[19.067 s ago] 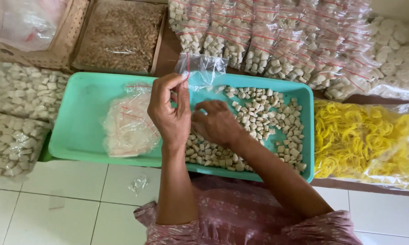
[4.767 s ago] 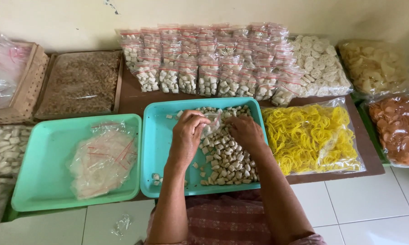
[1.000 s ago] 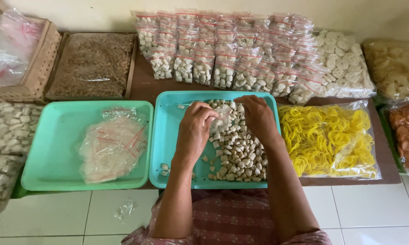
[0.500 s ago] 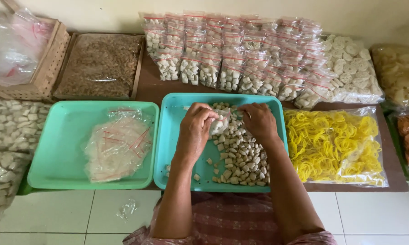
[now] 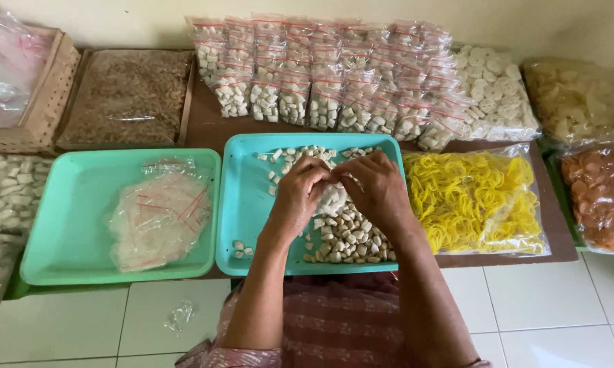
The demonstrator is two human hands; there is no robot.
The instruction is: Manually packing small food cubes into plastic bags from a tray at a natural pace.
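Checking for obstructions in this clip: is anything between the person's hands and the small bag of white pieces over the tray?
Nothing visible. The left hand and right hand both already grip the small bag directly, above the loose white pieces in the teal tray.

Small clear bag (image 5: 333,197), filled with pale cracker pieces, sitting upright over loose pieces (image 5: 348,238) in turquoise tray (image 5: 252,225).

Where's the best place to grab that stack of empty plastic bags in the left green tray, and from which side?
Probably from above, pinching the top bag near its upper edge. The stack of empty bags lies flat and loose in the left tray, so a pinch on an edge should peel off one thin sheet. Both the left hand and the right hand are busy on a small filled bag.
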